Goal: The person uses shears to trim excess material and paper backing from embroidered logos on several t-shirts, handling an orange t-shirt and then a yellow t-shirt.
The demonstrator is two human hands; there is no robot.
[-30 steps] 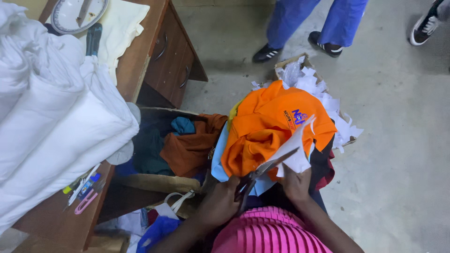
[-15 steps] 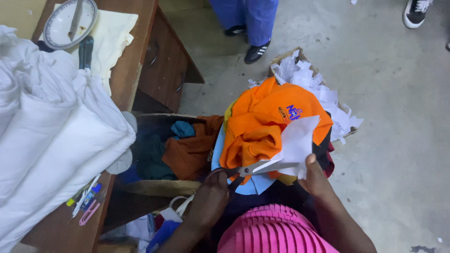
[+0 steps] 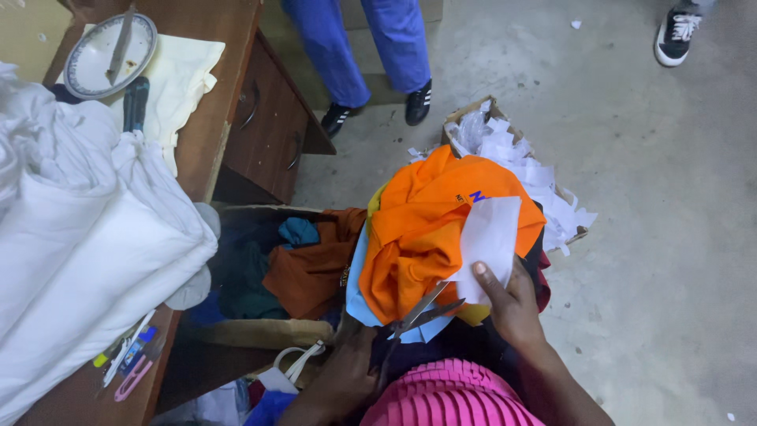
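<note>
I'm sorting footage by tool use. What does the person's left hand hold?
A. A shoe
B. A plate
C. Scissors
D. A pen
C: the left hand grips scissors with blades open toward the white piece that the right hand holds over the orange garment.

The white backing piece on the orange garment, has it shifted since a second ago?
Yes. The white backing piece now stands higher against the orange garment, reaching its dark print; the right hand holds its lower edge by the open scissors.
</note>
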